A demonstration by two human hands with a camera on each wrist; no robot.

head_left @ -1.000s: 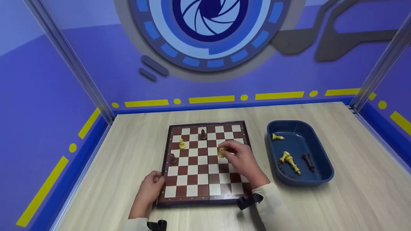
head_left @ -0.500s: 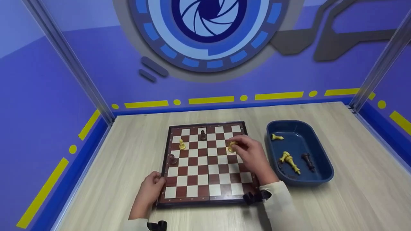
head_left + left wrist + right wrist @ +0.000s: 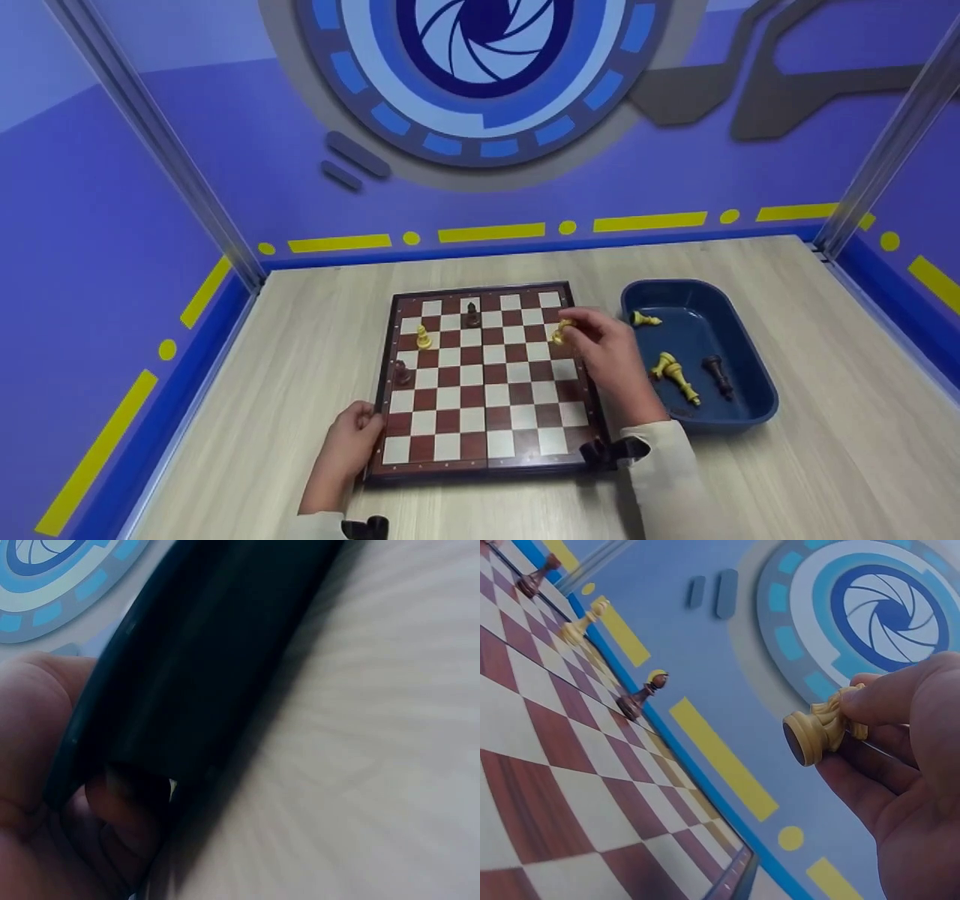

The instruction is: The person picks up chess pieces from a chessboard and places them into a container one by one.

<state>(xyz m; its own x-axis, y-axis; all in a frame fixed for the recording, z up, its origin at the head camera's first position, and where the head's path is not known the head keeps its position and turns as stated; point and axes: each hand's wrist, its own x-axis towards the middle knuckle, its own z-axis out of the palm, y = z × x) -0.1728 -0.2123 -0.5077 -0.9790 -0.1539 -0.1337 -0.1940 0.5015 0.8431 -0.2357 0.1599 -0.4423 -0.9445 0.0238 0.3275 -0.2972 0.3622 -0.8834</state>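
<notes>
In my right hand [image 3: 611,358] I pinch a cream chess knight [image 3: 821,727] between thumb and fingers; its dark round base faces the board in the right wrist view. It is held above the right side of the brown-and-white chessboard [image 3: 510,442]. My left hand [image 3: 349,439] grips the board's left edge near the front corner, with fingers curled at the rim in the left wrist view. Standing on the board are a cream pawn [image 3: 424,337], a dark bishop [image 3: 472,316] at the far side and a dark rook [image 3: 536,577] by the left edge.
To the right of the board is a deep blue tray [image 3: 761,379]. Inside lie several pieces, among them a small cream one [image 3: 645,319], a long cream one [image 3: 682,384] and a dark one [image 3: 718,375]. Patterned blue walls [image 3: 337,217] enclose the wooden table [image 3: 315,315].
My right hand has carried the knight rightward and away from me, from the board's middle-right to near its right edge. My left hand has stayed on the board's edge.
</notes>
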